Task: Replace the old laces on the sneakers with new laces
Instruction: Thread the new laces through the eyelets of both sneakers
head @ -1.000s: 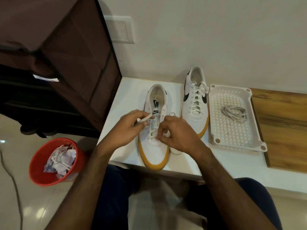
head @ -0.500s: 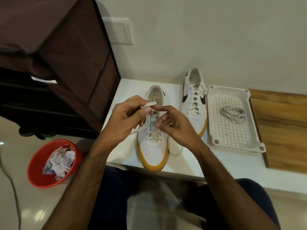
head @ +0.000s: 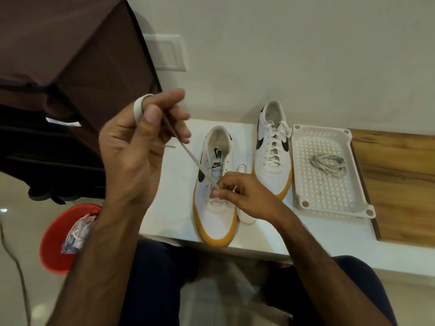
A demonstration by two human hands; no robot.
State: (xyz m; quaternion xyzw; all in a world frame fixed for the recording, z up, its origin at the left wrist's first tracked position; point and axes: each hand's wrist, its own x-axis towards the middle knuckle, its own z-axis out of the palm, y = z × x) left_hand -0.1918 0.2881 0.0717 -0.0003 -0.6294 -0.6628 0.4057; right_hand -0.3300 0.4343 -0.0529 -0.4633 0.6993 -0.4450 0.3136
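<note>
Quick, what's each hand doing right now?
Left hand: raised, fingers curled round the white lace, pulling it taut.
Right hand: fingers pinching the same lace down at the near sneaker.

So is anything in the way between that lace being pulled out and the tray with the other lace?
Yes: the second sneaker stands between the near sneaker and the tray. The lace, held by the left hand, would need lifting over it.
</note>
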